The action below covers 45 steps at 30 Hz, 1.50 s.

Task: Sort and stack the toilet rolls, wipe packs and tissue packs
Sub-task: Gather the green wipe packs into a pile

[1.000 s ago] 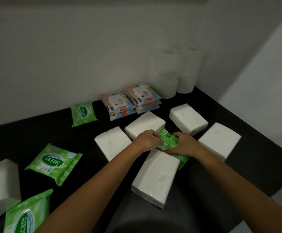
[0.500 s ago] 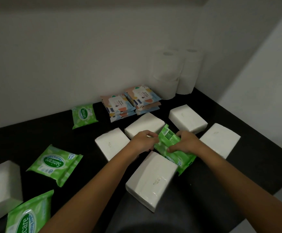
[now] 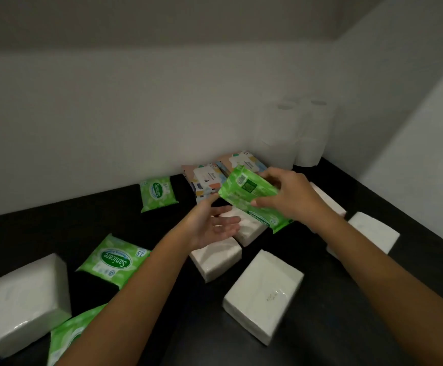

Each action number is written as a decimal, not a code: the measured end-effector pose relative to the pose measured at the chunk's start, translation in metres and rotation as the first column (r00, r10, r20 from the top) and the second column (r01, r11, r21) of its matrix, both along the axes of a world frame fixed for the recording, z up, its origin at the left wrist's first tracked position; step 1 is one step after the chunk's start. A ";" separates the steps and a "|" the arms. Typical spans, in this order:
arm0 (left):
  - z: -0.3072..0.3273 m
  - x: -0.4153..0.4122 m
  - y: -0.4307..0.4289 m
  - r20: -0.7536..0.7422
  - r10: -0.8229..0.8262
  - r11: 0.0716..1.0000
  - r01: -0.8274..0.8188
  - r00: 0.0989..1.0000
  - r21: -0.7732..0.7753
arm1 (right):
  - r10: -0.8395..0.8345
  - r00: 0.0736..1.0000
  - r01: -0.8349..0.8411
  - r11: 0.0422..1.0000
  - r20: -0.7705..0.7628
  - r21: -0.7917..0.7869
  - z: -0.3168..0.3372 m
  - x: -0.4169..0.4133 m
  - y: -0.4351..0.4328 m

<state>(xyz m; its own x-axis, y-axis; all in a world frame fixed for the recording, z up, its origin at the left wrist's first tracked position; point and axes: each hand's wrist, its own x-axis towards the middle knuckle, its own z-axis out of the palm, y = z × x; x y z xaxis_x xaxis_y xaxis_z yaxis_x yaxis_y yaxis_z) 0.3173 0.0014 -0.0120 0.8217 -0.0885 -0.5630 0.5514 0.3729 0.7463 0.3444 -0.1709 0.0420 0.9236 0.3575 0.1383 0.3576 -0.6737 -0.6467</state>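
My right hand (image 3: 291, 196) grips green wipe packs (image 3: 246, 192), lifted above the black counter (image 3: 347, 326); a second green pack hangs just under the first. My left hand (image 3: 212, 225) hovers below them, palm up with fingers relaxed, holding nothing. Other green wipe packs lie by the wall (image 3: 157, 193), at centre left (image 3: 114, 258) and at the bottom left (image 3: 65, 339). White tissue packs lie around: one near the front (image 3: 264, 293), one under my left wrist (image 3: 217, 258), one at far left (image 3: 29, 299), one at right (image 3: 373, 232). Toilet rolls (image 3: 291, 133) stand stacked in the far corner.
Patterned wipe packs (image 3: 207, 180) are stacked against the back wall behind my hands. White walls close off the back and the right side. The counter's right edge runs diagonally past the right tissue pack.
My right hand has lifted the green wipe packs up off the counter and toward the back. My left hand let go and now lies open beneath them. The view tilted.
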 end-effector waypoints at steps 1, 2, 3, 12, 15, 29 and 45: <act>0.000 -0.004 0.011 -0.018 0.005 0.996 -0.006 1.000 -0.090 | 0.022 0.999 -0.023 1.000 0.037 0.015 0.000 -0.003 0.010; -0.001 -0.009 0.021 -0.034 0.007 0.988 -0.012 0.999 -0.155 | 0.049 0.997 -0.051 0.998 0.060 0.029 -0.001 -0.007 0.019; -0.002 -0.013 0.031 -0.046 0.003 0.981 -0.012 0.999 -0.193 | 0.083 0.994 -0.087 0.995 0.075 0.048 -0.002 -0.010 0.028; -0.003 -0.065 0.105 0.049 0.163 0.955 -0.145 0.985 -0.259 | 0.399 0.882 -0.439 0.889 0.253 0.131 -0.026 -0.028 0.103; -0.004 -0.076 0.128 0.095 0.263 0.947 -0.239 0.960 -0.214 | 0.470 0.834 -0.515 0.851 0.289 0.102 -0.042 -0.029 0.121; -0.032 -0.056 0.168 0.186 0.334 0.936 -0.349 0.924 0.052 | 0.265 0.710 0.038 0.910 -0.652 0.412 -0.076 0.007 0.188; -0.057 0.082 0.194 0.160 0.389 0.845 -0.421 0.907 0.329 | 0.089 0.814 0.064 0.969 -0.575 0.240 -0.104 0.118 0.239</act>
<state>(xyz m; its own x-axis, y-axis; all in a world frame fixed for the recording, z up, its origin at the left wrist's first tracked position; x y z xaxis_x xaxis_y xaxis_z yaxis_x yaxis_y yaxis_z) 0.3994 0.1957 -0.0693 0.7869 0.4508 -0.4214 0.3379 0.2567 0.9055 0.4629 0.0685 -0.0619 0.8542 0.3962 -0.3368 -0.1256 -0.4712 -0.8730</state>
